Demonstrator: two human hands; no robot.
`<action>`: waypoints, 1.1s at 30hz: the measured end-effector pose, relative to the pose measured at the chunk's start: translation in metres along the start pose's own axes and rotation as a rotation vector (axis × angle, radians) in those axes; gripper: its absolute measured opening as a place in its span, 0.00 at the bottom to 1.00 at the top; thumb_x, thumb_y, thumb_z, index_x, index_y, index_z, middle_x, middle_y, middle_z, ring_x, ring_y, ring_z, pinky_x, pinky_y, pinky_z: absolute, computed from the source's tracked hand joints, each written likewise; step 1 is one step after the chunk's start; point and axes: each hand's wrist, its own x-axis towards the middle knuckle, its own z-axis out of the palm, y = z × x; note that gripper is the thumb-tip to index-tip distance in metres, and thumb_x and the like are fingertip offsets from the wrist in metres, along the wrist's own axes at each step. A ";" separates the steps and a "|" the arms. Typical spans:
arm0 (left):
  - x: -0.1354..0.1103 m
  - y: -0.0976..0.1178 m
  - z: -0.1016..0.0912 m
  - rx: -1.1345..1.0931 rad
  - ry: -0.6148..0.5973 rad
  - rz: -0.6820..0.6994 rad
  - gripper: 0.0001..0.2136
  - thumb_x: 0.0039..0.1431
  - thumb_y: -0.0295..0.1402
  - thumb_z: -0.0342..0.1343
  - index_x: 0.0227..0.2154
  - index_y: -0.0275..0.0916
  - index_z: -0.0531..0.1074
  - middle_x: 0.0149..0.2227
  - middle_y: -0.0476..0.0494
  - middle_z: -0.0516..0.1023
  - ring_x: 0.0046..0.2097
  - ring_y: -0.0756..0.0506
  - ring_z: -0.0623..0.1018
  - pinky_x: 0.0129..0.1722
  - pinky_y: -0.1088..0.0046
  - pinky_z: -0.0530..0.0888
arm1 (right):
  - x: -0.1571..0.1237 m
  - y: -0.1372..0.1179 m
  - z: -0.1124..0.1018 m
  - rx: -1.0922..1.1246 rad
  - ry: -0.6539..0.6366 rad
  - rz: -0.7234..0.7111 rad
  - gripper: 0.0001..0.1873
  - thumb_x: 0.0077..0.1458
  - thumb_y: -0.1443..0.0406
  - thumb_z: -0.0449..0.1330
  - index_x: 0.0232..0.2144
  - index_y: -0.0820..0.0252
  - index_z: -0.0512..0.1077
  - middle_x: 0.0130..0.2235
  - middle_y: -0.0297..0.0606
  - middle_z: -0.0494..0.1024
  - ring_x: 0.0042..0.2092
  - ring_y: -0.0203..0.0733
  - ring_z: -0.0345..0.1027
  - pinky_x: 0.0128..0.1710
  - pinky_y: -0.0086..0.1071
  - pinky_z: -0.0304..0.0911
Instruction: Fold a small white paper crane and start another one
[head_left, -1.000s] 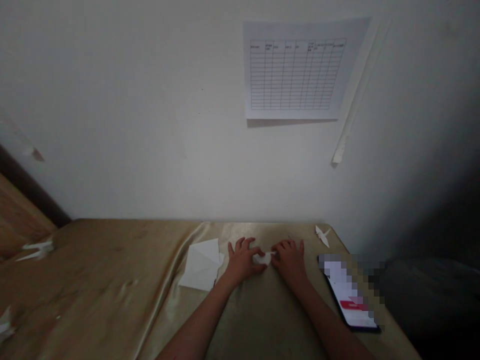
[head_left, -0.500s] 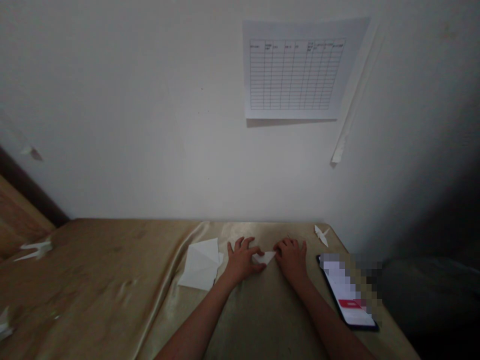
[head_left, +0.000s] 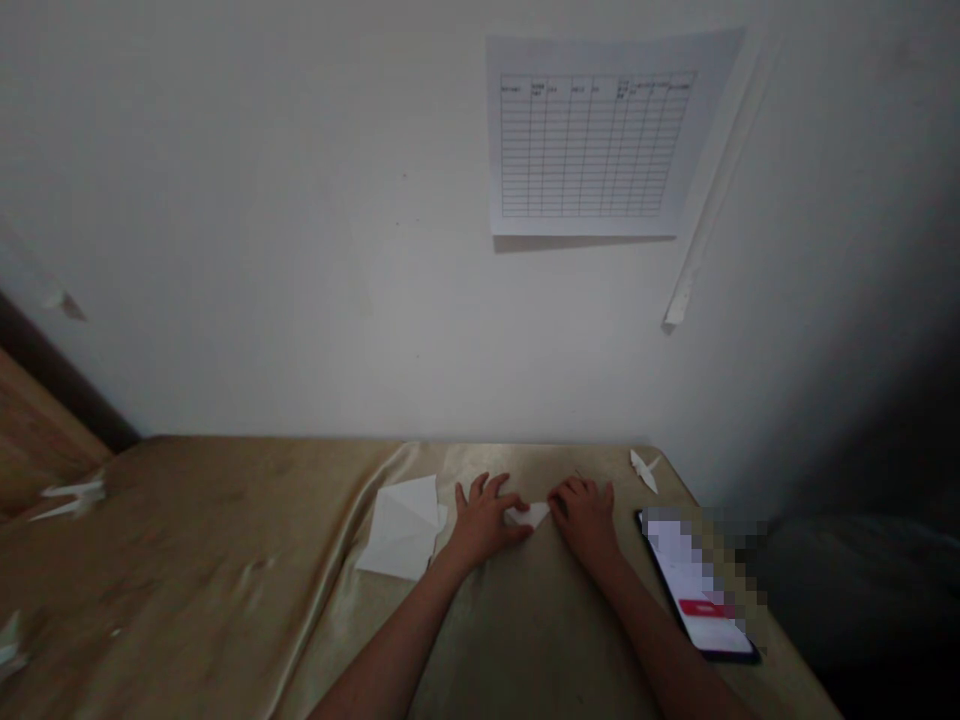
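A small folded piece of white paper (head_left: 532, 515) lies on the cloth between my hands, its narrow point toward the right. My left hand (head_left: 486, 518) grips its left part between thumb and forefinger, the other fingers spread. At the right tip, the fingers of my right hand (head_left: 585, 515) are closed on the paper's point. Left of my left hand lies a stack of creased white paper sheets (head_left: 401, 525). Part of the folded paper is hidden under my left fingers.
A phone (head_left: 697, 590) with a lit screen lies right of my right forearm. Behind it rests a folded paper bird (head_left: 643, 471). More white folded paper (head_left: 75, 495) lies far left. A printed table sheet (head_left: 585, 145) hangs on the wall behind the cloth-covered table (head_left: 210, 560).
Almost nothing differs. Both hands keep their hold on the folded paper in the same place; the view has shifted very slightly.
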 end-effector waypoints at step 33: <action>0.001 -0.008 0.001 -0.002 -0.018 0.006 0.16 0.55 0.47 0.61 0.48 0.64 0.74 0.68 0.54 0.56 0.70 0.30 0.49 0.64 0.35 0.42 | -0.005 -0.005 -0.007 0.086 -0.114 -0.022 0.31 0.41 0.45 0.66 0.45 0.51 0.72 0.51 0.43 0.71 0.58 0.58 0.57 0.63 0.62 0.33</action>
